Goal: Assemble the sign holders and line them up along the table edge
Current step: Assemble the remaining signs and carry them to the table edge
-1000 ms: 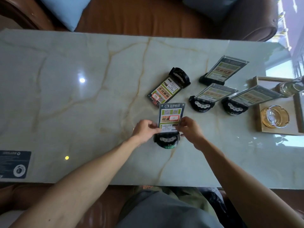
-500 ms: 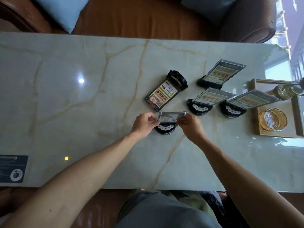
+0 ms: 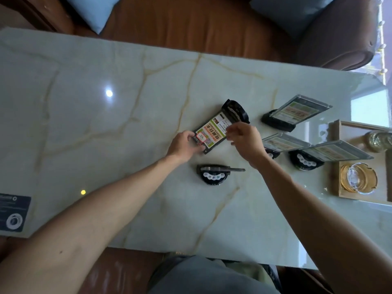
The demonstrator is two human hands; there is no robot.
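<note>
The left hand [image 3: 184, 143] pinches the near-left corner of the flat-lying sign holder [image 3: 214, 132], fingers closed on the end of its printed card panel. The right hand [image 3: 244, 139] hovers over the panel's other side with thumb and fingers partly curled; whether it is touching the panel or only closing toward it cannot be told from this angle. Taking it at 2 opposite sides would, I judge, let the person lift or swing the panel without it twisting in its black base [image 3: 235, 111], which points toward the far side of the marble table [image 3: 84, 102].

Just in front of the hands stands an upright holder [image 3: 214, 174], seen edge-on, its base facing the person and nearer the table edge than the others; it looks assembled and placed. 3 more assembled holders [image 3: 297, 111] [image 3: 282, 142] [image 3: 335, 150] stand to the right, panels tilted, loosely grouped rather than in a line. Beyond them a wooden tray [image 3: 339, 158] carries an amber glass ashtray [image 3: 358, 178].

The lying holder seems to be the last one needing to be stood up, and the lining-up looks mostly undone.
</note>
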